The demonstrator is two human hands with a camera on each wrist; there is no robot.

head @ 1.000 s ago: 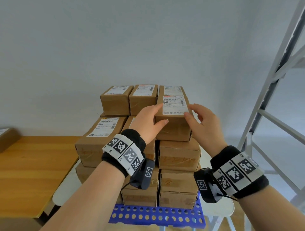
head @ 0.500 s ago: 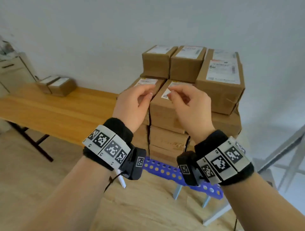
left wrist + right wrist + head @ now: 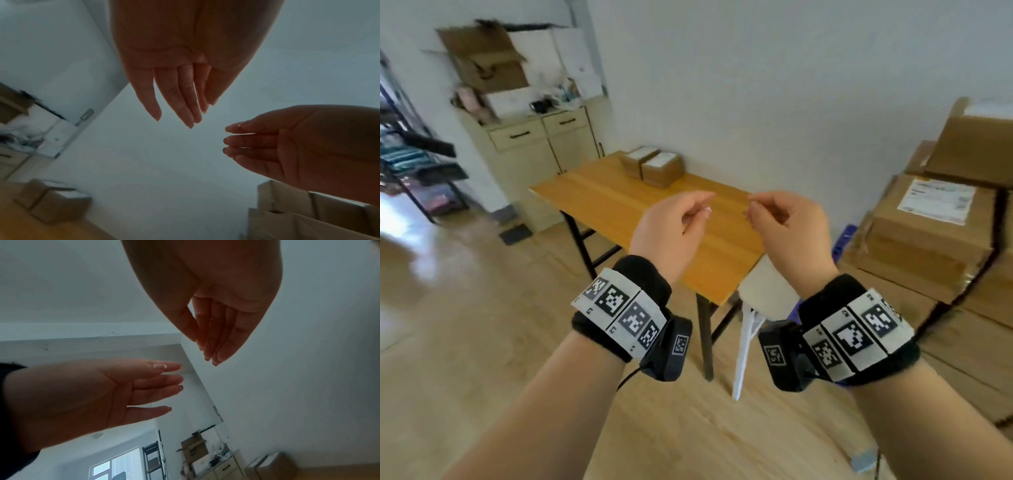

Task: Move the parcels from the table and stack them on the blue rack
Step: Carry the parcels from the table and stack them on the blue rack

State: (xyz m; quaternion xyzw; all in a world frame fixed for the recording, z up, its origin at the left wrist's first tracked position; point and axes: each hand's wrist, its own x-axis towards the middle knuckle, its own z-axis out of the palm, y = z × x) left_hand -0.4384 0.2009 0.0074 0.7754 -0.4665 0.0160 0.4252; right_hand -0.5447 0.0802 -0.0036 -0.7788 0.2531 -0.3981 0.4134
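Two brown parcels (image 3: 652,169) with white labels sit side by side at the far end of the wooden table (image 3: 602,198); they also show in the left wrist view as parcels (image 3: 51,203). My left hand (image 3: 688,216) and right hand (image 3: 763,214) hover empty above the table's near end, fingers relaxed and loosely bent, well short of the parcels. At the right stands the stack of parcels (image 3: 928,240). A strip of the blue rack (image 3: 844,241) shows under the stack. In the wrist views the left-hand fingers (image 3: 174,97) and right-hand fingers (image 3: 216,329) hold nothing.
A cream cabinet (image 3: 534,144) with an open cardboard box (image 3: 482,58) on top stands beyond the table's left end. Dark shelving (image 3: 414,154) lines the far left. White stand legs (image 3: 746,342) lie between table and rack. Wooden floor is below.
Both hands let go of the parcel set on top of the stack and drew back empty. My view swung left from the stack toward the table.
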